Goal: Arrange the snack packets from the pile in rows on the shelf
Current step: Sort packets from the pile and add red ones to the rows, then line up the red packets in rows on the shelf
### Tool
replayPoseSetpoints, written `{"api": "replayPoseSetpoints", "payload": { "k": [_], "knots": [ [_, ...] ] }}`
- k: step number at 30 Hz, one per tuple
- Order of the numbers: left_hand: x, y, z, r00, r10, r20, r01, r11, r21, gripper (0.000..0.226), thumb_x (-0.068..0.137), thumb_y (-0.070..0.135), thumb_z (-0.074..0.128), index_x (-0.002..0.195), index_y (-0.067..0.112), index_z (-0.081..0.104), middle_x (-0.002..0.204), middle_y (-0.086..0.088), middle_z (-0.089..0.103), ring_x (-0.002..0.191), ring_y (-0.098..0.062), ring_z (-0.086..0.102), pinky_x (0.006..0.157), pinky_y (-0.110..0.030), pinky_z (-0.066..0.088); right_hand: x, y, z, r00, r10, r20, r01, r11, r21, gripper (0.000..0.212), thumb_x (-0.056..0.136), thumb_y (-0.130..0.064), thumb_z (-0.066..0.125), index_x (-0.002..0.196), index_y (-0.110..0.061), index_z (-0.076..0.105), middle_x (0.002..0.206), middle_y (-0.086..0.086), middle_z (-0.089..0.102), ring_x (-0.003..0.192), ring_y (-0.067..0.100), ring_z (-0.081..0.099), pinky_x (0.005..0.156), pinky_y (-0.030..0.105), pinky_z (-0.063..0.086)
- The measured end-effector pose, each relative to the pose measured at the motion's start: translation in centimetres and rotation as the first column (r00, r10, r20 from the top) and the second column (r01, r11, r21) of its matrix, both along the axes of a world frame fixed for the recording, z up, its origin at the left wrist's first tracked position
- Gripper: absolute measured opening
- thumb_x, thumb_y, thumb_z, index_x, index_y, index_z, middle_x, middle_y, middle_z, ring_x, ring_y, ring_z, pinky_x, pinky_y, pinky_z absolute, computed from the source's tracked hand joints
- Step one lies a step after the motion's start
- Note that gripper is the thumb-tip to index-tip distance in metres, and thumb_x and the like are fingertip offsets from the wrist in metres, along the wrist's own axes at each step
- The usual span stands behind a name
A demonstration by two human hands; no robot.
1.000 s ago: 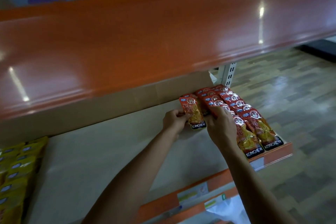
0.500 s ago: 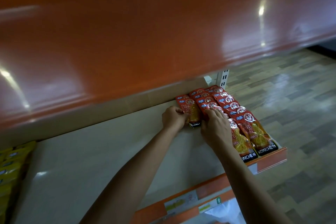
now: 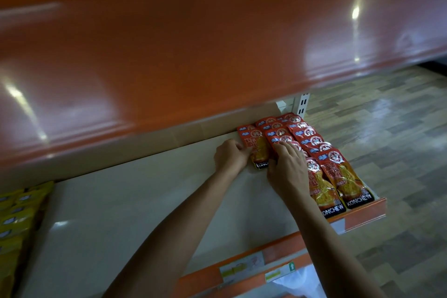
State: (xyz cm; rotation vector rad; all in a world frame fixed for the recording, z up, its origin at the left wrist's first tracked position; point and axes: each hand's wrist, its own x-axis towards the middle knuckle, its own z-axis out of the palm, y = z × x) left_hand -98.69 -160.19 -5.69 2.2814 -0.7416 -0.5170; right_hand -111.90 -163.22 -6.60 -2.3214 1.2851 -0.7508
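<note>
A shop floor of wood-pattern tiles (image 3: 387, 128) runs off at 3 o'clock, and a glossy orange upper shelf (image 3: 193, 43) overhangs the pale shelf (image 3: 145, 201) where the work goes on. The red packet (image 3: 254, 145) in hand lies flat at the back of this shelf, toward 1 o'clock. Its long axis runs from the back wall toward the front edge, roughly 12 to 6, with the printed end nearest the person. It starts a third row, just beside the two finished rows of red packets (image 3: 338, 176) that fill the shelf's right end. The left hand (image 3: 229, 157) is at the packet's 9 o'clock, its curled fingers pinching the left edge. The right hand (image 3: 287, 172) is at 4 o'clock, fingers draped over the neighbouring row and thumb by the packet's lower right corner; whether it grips or only presses I cannot tell. Both hands touch the packet, so squaring it against its neighbour looks like a small sideways nudge. Yellow packets (image 3: 17, 220) sit well apart at 9 o'clock. The pile is out of view.
</note>
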Motion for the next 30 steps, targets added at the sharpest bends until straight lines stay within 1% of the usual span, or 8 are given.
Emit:
{"api": "replayPoseSetpoints", "payload": {
  "k": [2,5,8,17,20,24,27,30],
  "knots": [
    [-0.2,1.4,0.5,0.994,-0.064,0.085,0.064,0.998,0.002,0.026,0.088,0.043,0.064,0.098,0.02,0.063,0.089,0.008,0.062,0.082,-0.01,0.057,0.068,-0.025,0.04,0.7,0.8,0.2,1.0,0.03,-0.001,-0.03,0.999,0.013,0.044,0.088,-0.012,0.054,0.132,-0.01,0.051,0.141,0.009,0.049,0.137,0.026,0.035,0.116,0.046,0.023],
    [-0.1,3.9,0.8,0.954,-0.16,0.252,0.159,0.987,0.025,0.023,0.091,0.035,0.06,0.108,0.019,0.062,0.102,0.005,0.068,0.091,-0.013,0.062,0.071,-0.025,0.043,2.0,2.4,0.5,0.996,0.086,-0.034,-0.085,0.996,0.025,0.051,0.09,-0.013,0.055,0.14,-0.012,0.043,0.148,0.007,0.04,0.142,0.023,0.026,0.119,0.042,0.017],
    [0.6,6.8,0.8,0.893,-0.209,0.398,0.208,0.977,0.047,0.031,0.093,0.032,0.058,0.121,0.019,0.059,0.116,0.001,0.064,0.106,-0.016,0.059,0.084,-0.028,0.049,3.7,4.7,0.6,0.987,0.14,-0.077,-0.14,0.99,0.009,0.05,0.093,-0.017,0.053,0.141,-0.014,0.041,0.15,0.006,0.038,0.143,0.021,0.023,0.119,0.039,0.009],
    [5.8,21.4,1.0,0.802,-0.126,0.584,0.108,0.992,0.066,0.039,0.094,0.028,0.054,0.132,0.019,0.053,0.132,0.001,0.057,0.125,-0.018,0.046,0.102,-0.031,0.038,10.8,16.3,0.3,0.915,0.395,-0.083,-0.397,0.918,-0.014,0.048,0.092,-0.015,0.054,0.138,-0.006,0.046,0.145,0.012,0.044,0.14,0.027,0.031,0.116,0.038,0.021],
    [7.5,27.8,1.2,0.773,-0.079,0.63,0.053,0.997,0.06,0.039,0.092,0.026,0.058,0.129,0.016,0.056,0.128,-0.003,0.06,0.122,-0.021,0.051,0.098,-0.035,0.042,13.2,21.8,0.6,0.883,0.463,-0.076,-0.467,0.884,-0.03,0.049,0.093,-0.017,0.052,0.14,-0.007,0.042,0.148,0.011,0.041,0.141,0.025,0.028,0.117,0.035,0.02],
    [10.0,36.7,1.6,0.744,0.009,0.668,-0.043,0.998,0.035,0.037,0.082,0.023,0.068,0.117,0.014,0.064,0.114,-0.005,0.066,0.108,-0.026,0.061,0.083,-0.038,0.051,16.3,29.9,0.9,0.818,0.573,-0.053,-0.574,0.818,-0.023,0.05,0.093,-0.015,0.052,0.141,-0.006,0.041,0.149,0.012,0.038,0.143,0.026,0.025,0.118,0.034,0.018],
    [11.6,43.2,1.9,0.736,0.097,0.67,-0.147,0.989,0.017,0.037,0.071,0.021,0.075,0.105,0.013,0.066,0.099,-0.008,0.068,0.09,-0.03,0.066,0.068,-0.036,0.054,18.6,35.9,0.8,0.773,0.634,-0.003,-0.634,0.773,-0.011,0.048,0.082,-0.005,0.059,0.129,0.002,0.053,0.137,0.021,0.05,0.133,0.036,0.041,0.112,0.041,0.03],
    [12.8,49.1,2.1,0.716,0.169,0.677,-0.228,0.974,-0.002,0.038,0.073,0.024,0.07,0.109,0.015,0.064,0.102,-0.009,0.068,0.091,-0.034,0.064,0.07,-0.039,0.053,20.9,41.5,0.4,0.714,0.7,0.028,-0.7,0.714,-0.011,0.049,0.064,-0.01,0.054,0.11,0.003,0.063,0.111,0.024,0.065,0.108,0.042,0.059,0.096,0.047,0.047]
  ]
}}
